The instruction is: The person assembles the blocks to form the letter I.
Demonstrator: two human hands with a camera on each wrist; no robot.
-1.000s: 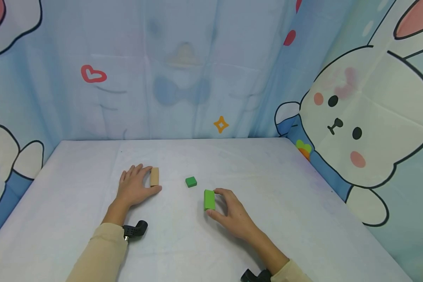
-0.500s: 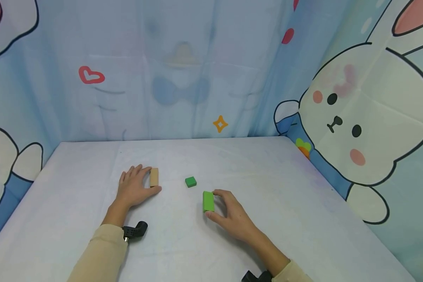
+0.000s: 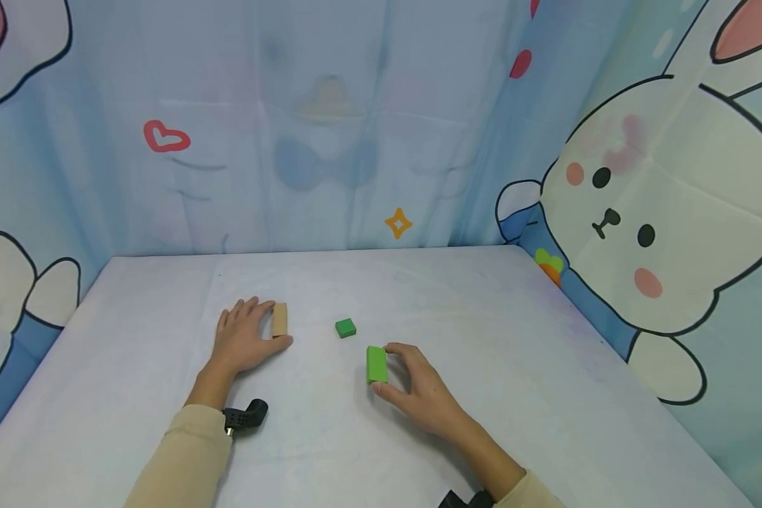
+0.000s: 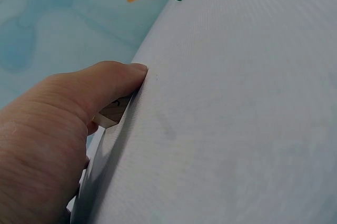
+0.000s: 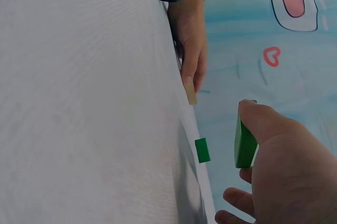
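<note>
A plain wooden block (image 3: 280,319) lies on the white table, with my left hand (image 3: 243,340) around its left side. The left index fingertip is at its far end and the thumb at its near end; in the left wrist view the thumb hides part of the wooden block (image 4: 111,113). My right hand (image 3: 419,386) pinches a light green rectangular block (image 3: 377,365) by its two ends, between thumb and index finger. In the right wrist view that green block (image 5: 245,145) is held up off the table. A small dark green block (image 3: 346,327) sits between the hands, touched by neither.
The white-covered table (image 3: 317,437) ends at the back against a blue curtain (image 3: 330,190) printed with cartoon rabbits. A black wrist camera (image 3: 246,415) juts out from the left wrist, and another (image 3: 466,499) from the right.
</note>
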